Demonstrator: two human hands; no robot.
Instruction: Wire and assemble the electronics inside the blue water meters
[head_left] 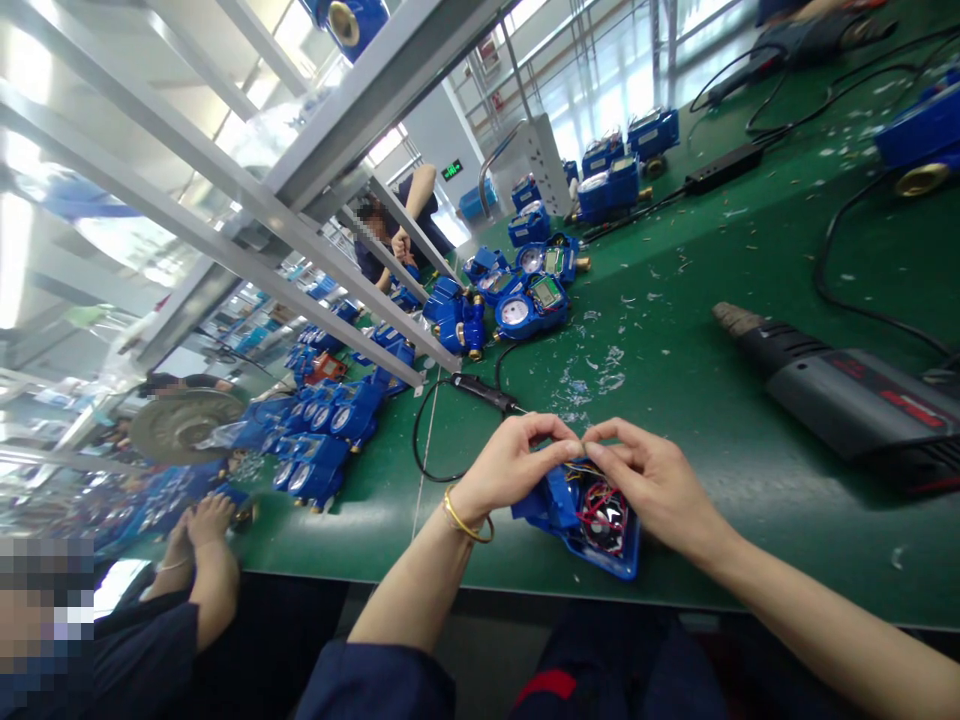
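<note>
Just in front of me on the green bench lies an opened blue meter housing [559, 505], tilted in view, with red, yellow and dark wires [600, 500] bundled inside it. Over its far edge, my left hand [521, 460], with a gold bracelet on the wrist, is closed in a pinch. My right hand [649, 480] pinches from the other side, and the fingertips of both meet. Thin wires run close under the fingertips; whatever is between them is too small to make out. A black pen-like tool [484, 392] with a cable lies just beyond my left hand.
A heat gun [847, 390] lies to the right on the green bench [675, 350], its cable trailing behind. Several blue meters [532, 305] stand ahead, more [322, 430] to the left. Clear scraps litter the bench. A metal rack [300, 200] overhangs the left; a co-worker's hands [199, 525] rest nearby.
</note>
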